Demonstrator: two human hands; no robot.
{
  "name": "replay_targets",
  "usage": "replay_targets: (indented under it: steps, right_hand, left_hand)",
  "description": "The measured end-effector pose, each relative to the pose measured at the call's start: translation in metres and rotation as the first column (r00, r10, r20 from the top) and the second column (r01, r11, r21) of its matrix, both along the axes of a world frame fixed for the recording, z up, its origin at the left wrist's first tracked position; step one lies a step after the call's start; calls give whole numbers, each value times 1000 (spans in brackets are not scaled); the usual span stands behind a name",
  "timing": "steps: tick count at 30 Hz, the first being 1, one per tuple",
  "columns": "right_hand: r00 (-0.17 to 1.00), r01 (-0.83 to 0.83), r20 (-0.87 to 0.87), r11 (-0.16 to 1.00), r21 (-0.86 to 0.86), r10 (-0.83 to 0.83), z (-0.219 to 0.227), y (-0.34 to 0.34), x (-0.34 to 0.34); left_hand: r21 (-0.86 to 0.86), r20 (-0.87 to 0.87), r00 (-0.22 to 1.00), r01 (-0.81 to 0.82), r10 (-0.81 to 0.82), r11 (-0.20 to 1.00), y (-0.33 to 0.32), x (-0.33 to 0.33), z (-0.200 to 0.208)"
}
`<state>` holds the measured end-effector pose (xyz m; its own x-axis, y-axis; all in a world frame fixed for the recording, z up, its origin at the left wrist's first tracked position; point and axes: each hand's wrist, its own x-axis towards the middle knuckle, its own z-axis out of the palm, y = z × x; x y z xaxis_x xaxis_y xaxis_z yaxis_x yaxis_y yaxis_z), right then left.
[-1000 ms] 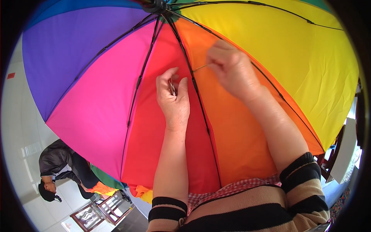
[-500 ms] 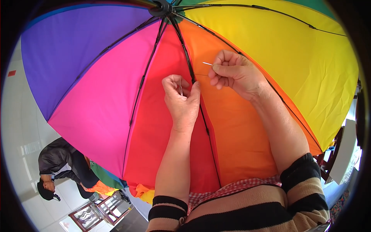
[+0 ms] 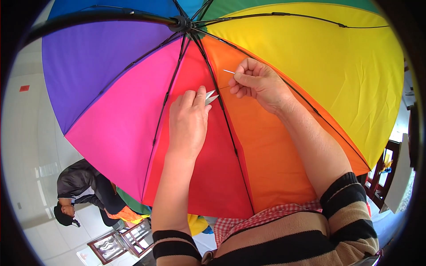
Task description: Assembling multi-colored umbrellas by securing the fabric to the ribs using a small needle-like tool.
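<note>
An open rainbow umbrella (image 3: 120, 115) lies inside-up before me, its black ribs meeting at a hub (image 3: 182, 23). My left hand (image 3: 186, 126), over the red panel, is closed around small thread snips (image 3: 211, 98). Their two pointed blades stand apart beside a black rib (image 3: 220, 102); the handles are hidden in my palm. Over the orange panel, my right hand (image 3: 259, 84) pinches a needle (image 3: 229, 71) between thumb and fingers, its tip pointing left. A thin dark thread (image 3: 224, 87) runs from that hand toward the rib.
The umbrella's black shaft (image 3: 97, 21) reaches to the upper left. At lower left a person in dark clothes (image 3: 82, 188) sits near colourful fabric (image 3: 128, 215) and a wooden-framed chair (image 3: 108, 248). More dark wooden furniture (image 3: 384, 173) stands at the right edge.
My left hand has turned back-up and moved left, bringing the snips' blades out toward the rib. My right hand has shifted slightly left with the needle. The hub appears lower in view.
</note>
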<state>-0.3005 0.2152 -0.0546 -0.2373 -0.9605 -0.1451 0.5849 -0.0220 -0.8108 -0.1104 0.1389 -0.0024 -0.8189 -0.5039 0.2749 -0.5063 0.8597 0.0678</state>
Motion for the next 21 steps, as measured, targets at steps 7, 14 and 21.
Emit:
replay_targets:
  steps: [7, 14, 21]
  right_hand:
    - [999, -45, 4, 998, -47, 45, -1, -1, 2]
    - [960, -146, -250, 987, -66, 125, 21, 6, 4]
    - [221, -355, -973, 935, -16, 67, 34, 91, 80]
  left_hand:
    - [-162, 213, 975, 105, -69, 981, -4, -20, 5]
    - [190, -78, 984, -144, 161, 971, 18, 18, 2]
    - [467, -108, 947, -219, 302, 857, 152, 134, -65]
